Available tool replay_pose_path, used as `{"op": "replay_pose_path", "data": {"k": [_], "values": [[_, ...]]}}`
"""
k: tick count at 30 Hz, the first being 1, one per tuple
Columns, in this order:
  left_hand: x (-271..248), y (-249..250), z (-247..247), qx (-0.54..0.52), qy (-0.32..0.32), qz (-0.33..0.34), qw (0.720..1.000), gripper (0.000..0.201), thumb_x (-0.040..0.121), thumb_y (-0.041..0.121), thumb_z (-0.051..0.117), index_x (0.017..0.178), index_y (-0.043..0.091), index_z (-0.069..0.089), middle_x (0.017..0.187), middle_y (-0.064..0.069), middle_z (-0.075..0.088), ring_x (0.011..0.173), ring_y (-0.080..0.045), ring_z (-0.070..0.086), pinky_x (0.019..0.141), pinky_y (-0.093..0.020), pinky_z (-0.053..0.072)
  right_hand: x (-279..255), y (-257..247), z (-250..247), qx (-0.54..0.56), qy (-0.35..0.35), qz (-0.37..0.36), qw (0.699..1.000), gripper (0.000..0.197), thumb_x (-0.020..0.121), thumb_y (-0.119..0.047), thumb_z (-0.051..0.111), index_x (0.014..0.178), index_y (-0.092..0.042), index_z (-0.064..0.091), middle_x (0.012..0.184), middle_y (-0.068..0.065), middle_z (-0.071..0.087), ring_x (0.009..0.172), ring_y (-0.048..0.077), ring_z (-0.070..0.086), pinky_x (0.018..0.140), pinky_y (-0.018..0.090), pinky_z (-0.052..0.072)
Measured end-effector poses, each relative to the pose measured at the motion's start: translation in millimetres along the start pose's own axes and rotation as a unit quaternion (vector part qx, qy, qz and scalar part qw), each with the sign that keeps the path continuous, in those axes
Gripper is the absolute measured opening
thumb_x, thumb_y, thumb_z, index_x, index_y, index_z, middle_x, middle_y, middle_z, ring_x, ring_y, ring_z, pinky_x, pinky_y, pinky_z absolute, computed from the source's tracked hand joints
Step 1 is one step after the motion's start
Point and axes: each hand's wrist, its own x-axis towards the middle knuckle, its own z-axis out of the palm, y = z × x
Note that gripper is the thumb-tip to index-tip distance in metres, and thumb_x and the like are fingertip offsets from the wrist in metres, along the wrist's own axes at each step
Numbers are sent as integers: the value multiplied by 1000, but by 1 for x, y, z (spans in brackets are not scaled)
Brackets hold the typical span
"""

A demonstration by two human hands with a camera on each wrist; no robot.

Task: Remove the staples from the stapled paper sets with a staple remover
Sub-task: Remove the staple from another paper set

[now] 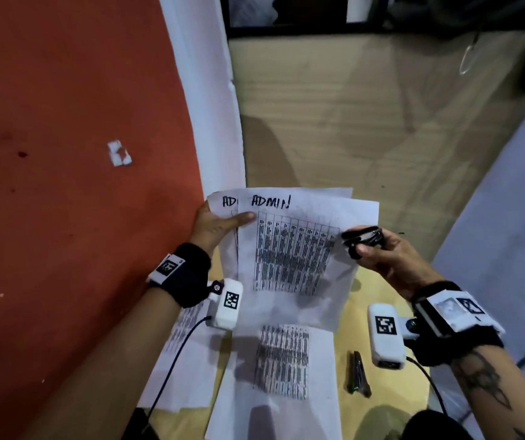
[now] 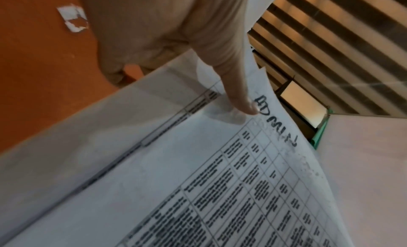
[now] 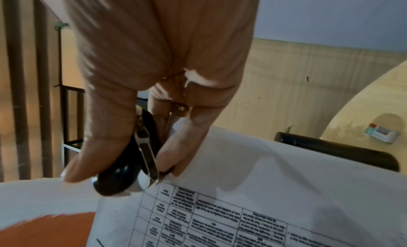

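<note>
**Paper set held up, remover at its edge**

The left hand (image 1: 213, 225) is pinching the stapled paper set (image 1: 293, 249) at its 10 o'clock corner, thumb lying flat across the top sheet, probably to keep the pages taut and lifted off the tabletop (image 1: 382, 392). The right hand (image 1: 385, 252) is curling thumb and fingers round the staple remover (image 1: 362, 238), squeezing it at the set's 2 o'clock edge, metal claws touching the paper. No staple is discernible. More sheets (image 1: 283, 376) are lying at 6 o'clock.
</note>
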Motion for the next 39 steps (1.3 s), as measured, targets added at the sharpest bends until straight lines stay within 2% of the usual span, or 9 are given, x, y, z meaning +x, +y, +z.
{"op": "replay_pose_path", "data": {"k": [3,12,14,18,22,26,31,36,39], "values": [[-4,23,7,1,-5,43,999,36,65,9,79,100,6,68,94,-2,75,90,-18,70,91,-39,51,-1,-17,3,-7,-1,-19,1000,77,24,-42,94,92,-14,71,91,-1,73,76,7,67,65,16,53],[-18,68,20,-27,-29,149,988,18,82,3,68,99,4,70,102,-12,72,96,-28,69,94,-42,52,-11,-50,17,-66,24,-62,996,89,18,-52,91,96,-15,67,81,-6,71,71,3,65,59,14,51],[-20,73,25,-70,-28,145,987,18,81,-3,65,99,-5,67,95,-13,73,87,-25,70,82,-34,55,-13,-55,20,-73,35,-75,994,92,17,-54,90,98,-16,67,82,-6,70,72,2,65,57,13,50],[-23,77,34,-80,2,156,984,23,78,-4,67,68,15,74,69,0,71,62,-12,65,64,-21,53,-15,-63,28,-68,54,-120,989,91,19,-54,89,98,-15,67,82,-6,71,73,3,64,57,13,50],[-18,78,31,-74,26,170,982,10,75,4,74,84,8,73,81,-6,74,74,-20,68,78,-33,53,-15,-72,31,-88,58,-161,981,71,32,-44,91,93,-16,69,79,-6,72,73,4,64,56,14,49],[-13,83,25,-57,43,169,983,33,70,12,80,96,-4,70,97,-22,71,90,-36,68,88,-47,52,-12,-77,32,-110,60,-191,974,45,53,-11,83,95,-6,67,75,-6,71,74,4,64,62,13,48],[-10,90,17,46,14,187,981,26,72,23,81,89,5,73,96,-16,73,95,-34,68,92,-52,51,-7,-79,28,-139,79,-219,963,74,34,-47,90,95,-9,69,86,4,72,81,10,66,71,16,50],[-11,91,26,60,15,193,979,5,79,10,74,84,8,72,88,-7,74,83,-19,69,84,-34,54,-6,-79,26,-172,84,-232,954,55,48,-27,90,95,-8,69,94,2,70,85,4,65,78,23,49],[-11,89,36,58,24,191,980,9,79,5,72,77,14,71,73,8,72,72,-9,66,73,-22,52,-3,-80,30,-285,201,-308,885,46,59,-31,83,99,-15,67,117,-14,54,111,6,56,89,31,50]]}}
